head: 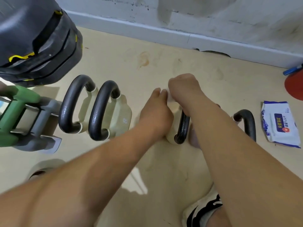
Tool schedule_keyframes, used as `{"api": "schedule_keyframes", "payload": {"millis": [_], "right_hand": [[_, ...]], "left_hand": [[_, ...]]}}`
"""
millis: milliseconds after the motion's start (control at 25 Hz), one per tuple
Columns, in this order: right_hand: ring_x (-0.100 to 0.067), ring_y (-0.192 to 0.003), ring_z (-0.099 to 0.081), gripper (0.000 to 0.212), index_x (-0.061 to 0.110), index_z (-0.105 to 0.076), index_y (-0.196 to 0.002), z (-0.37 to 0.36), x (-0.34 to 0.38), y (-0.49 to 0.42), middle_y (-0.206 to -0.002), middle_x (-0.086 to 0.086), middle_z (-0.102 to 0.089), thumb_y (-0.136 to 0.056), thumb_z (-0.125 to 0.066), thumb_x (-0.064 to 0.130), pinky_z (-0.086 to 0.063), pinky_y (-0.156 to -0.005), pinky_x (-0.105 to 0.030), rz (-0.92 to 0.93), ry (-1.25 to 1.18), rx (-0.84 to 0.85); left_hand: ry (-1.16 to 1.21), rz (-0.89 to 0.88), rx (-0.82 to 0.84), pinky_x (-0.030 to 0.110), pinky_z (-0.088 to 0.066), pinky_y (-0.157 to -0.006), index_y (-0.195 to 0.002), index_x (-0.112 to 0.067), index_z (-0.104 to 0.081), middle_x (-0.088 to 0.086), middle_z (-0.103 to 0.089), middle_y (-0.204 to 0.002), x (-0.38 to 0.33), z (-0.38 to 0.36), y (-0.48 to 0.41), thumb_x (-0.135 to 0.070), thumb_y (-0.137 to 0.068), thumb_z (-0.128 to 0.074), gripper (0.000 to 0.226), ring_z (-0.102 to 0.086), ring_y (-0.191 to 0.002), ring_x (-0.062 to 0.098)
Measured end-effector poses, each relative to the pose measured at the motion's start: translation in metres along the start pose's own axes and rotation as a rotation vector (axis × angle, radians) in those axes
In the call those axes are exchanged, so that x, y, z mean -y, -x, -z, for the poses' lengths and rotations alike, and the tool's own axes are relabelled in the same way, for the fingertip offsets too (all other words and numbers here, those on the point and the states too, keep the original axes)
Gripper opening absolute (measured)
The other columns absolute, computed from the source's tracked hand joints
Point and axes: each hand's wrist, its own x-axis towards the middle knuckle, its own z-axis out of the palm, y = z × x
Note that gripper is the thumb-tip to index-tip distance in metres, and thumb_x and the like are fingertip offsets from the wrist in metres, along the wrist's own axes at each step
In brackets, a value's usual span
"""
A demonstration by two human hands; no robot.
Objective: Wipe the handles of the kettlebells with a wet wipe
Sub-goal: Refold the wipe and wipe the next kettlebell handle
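While both hands met over the middle kettlebell (176, 112), a wet wipe (170, 97) showed between them.
R. hand (184, 89) was clenched round the wipe at the far end of the black handle (183, 126); L. hand (155, 110) touched it w/ fingertips, grip unclear. Wipe pack (278, 123) lay on floor (164, 54) at right.

Wipes pack (278, 123) right of kettlebells (105, 110), dumbbells (19, 118) left.
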Motion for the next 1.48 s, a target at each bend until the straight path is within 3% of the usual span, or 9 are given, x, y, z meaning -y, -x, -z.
{"api": "schedule_keyframes", "payload": {"millis": [160,360,480,680,1040,1240,1360,1440,1480], "right_hand": [[-0.016,-0.053,-0.034,0.033,0.019,-0.04,-0.057,0.0,-0.001,-0.004,-0.055,0.004,-0.036,-0.087,-0.046,0.01,-0.032,-0.05,-0.024,0.189,-0.044,-0.179],[-0.031,-0.081,-0.065,0.026,-0.003,-0.069,-0.092,0.004,-0.009,0.002,-0.096,-0.019,-0.072,-0.086,-0.047,0.011,-0.058,-0.078,-0.044,0.164,-0.058,-0.166],[-0.036,-0.088,-0.064,0.029,-0.006,-0.067,-0.103,0.008,-0.012,0.005,-0.103,-0.02,-0.072,-0.089,-0.047,0.01,-0.056,-0.084,-0.047,0.178,-0.044,-0.196],[-0.025,-0.094,-0.068,0.024,0.007,-0.07,-0.093,0.009,-0.009,0.004,-0.097,-0.008,-0.075,-0.094,-0.048,0.015,-0.056,-0.081,-0.032,0.176,-0.135,-0.207],[-0.02,-0.088,-0.064,0.024,0.014,-0.069,-0.083,0.006,-0.003,0.004,-0.1,-0.007,-0.074,-0.094,-0.047,0.012,-0.054,-0.075,-0.031,0.157,-0.138,-0.145],[-0.016,-0.056,-0.035,0.029,0.02,-0.044,-0.061,-0.012,0.012,0.012,-0.054,0.008,-0.041,-0.089,-0.043,0.011,-0.033,-0.057,-0.029,0.13,-0.067,0.024],[-0.014,-0.064,-0.036,0.015,0.022,-0.05,-0.087,-0.025,0.011,0.021,-0.084,0.002,-0.044,-0.098,-0.042,0.018,-0.031,-0.056,-0.025,0.09,0.001,0.097],[-0.014,-0.068,-0.034,0.028,0.005,-0.054,-0.123,-0.031,0.005,0.029,-0.103,0.008,-0.034,-0.103,-0.037,0.015,-0.033,-0.053,-0.02,0.016,-0.019,0.145],[-0.016,-0.072,-0.037,0.038,-0.002,-0.049,-0.135,-0.033,0.003,0.034,-0.143,-0.028,-0.035,-0.103,-0.036,0.013,-0.037,-0.056,-0.019,-0.012,-0.022,0.138]], "left_hand": [[-0.169,-0.21,-0.072,0.041,-0.041,-0.109,-0.14,-0.002,-0.045,0.016,-0.041,-0.147,0.014,-0.009,0.033,-0.02,-0.096,-0.03,0.05,-0.041,-0.135,0.034],[-0.476,-0.009,0.284,0.033,-0.043,-0.074,-0.089,-0.011,-0.057,0.01,-0.062,-0.099,-0.016,0.004,-0.06,-0.018,-0.098,-0.038,0.022,-0.063,-0.109,0.033],[-0.278,0.177,0.23,0.036,-0.047,-0.075,-0.082,-0.008,-0.061,0.018,-0.07,-0.107,-0.008,0.014,-0.066,-0.017,-0.096,-0.049,0.02,-0.065,-0.107,0.035],[-0.111,-0.173,-0.176,0.035,-0.035,-0.062,-0.094,-0.014,-0.053,0.002,-0.055,-0.1,-0.003,0.001,0.02,-0.002,-0.085,-0.044,0.018,-0.054,-0.08,0.028],[-0.493,0.118,0.308,0.031,-0.041,-0.063,-0.085,-0.013,-0.05,0.005,-0.056,-0.093,-0.002,-0.003,-0.069,-0.007,-0.086,-0.042,0.01,-0.052,-0.072,0.023],[-0.172,-0.098,-0.075,0.039,-0.053,-0.088,-0.157,-0.019,-0.027,0.006,-0.029,-0.161,0.04,-0.025,0.049,-0.003,-0.093,-0.036,0.066,-0.048,-0.132,0.029],[0.099,-0.109,-0.091,0.025,-0.036,-0.114,-0.163,-0.022,-0.015,-0.006,-0.027,-0.166,0.052,-0.026,0.112,-0.006,-0.103,-0.031,0.064,-0.032,-0.149,0.01],[0.13,0.033,-0.078,0.02,-0.044,-0.09,-0.158,-0.027,-0.026,-0.007,-0.061,-0.134,0.051,-0.026,0.131,-0.016,-0.106,-0.032,0.053,-0.06,-0.116,0.013],[0.153,0.145,-0.055,0.025,-0.045,-0.077,-0.15,-0.027,-0.037,-0.005,-0.066,-0.109,0.047,-0.024,0.133,-0.022,-0.107,-0.032,0.044,-0.063,-0.095,0.017]]}}
